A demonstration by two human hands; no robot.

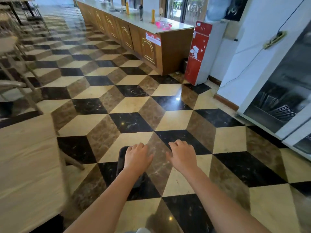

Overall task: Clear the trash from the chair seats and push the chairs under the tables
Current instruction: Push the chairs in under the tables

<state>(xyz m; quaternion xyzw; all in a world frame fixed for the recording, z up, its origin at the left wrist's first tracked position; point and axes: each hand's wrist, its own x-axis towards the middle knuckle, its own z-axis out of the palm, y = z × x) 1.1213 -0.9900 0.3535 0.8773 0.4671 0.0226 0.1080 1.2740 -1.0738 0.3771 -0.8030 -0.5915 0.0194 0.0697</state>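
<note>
— Where are the hands?

— Both are stretched out low over the tiled floor (134, 91). The left hand (137, 157) has its fingers curled down over a dark flat thing (121, 158) that looks like a phone, and seems to hold it. The right hand (182, 155) holds nothing; its fingers hang loosely bent, apart from anything.

— And the furniture?

— A pale wooden desk (28, 165) fills the lower left, its edge just beside the left forearm. Under its corner a light-coloured leg (74, 163) sticks out onto the floor; whether it belongs to a chair or to the desk I cannot tell. Further up the left edge stand blurred chairs (11, 84) with thin metal legs. Their seats are too smeared to say what lies on them.

— Anything else?

— A long brown counter (134, 36) runs along the far side with bottles and a pink bag (163, 24) on top. A red water dispenser (198, 54) stands at its end, touching or just beside it. A white cabinet (277, 78) with dark glass is on the right.
</note>
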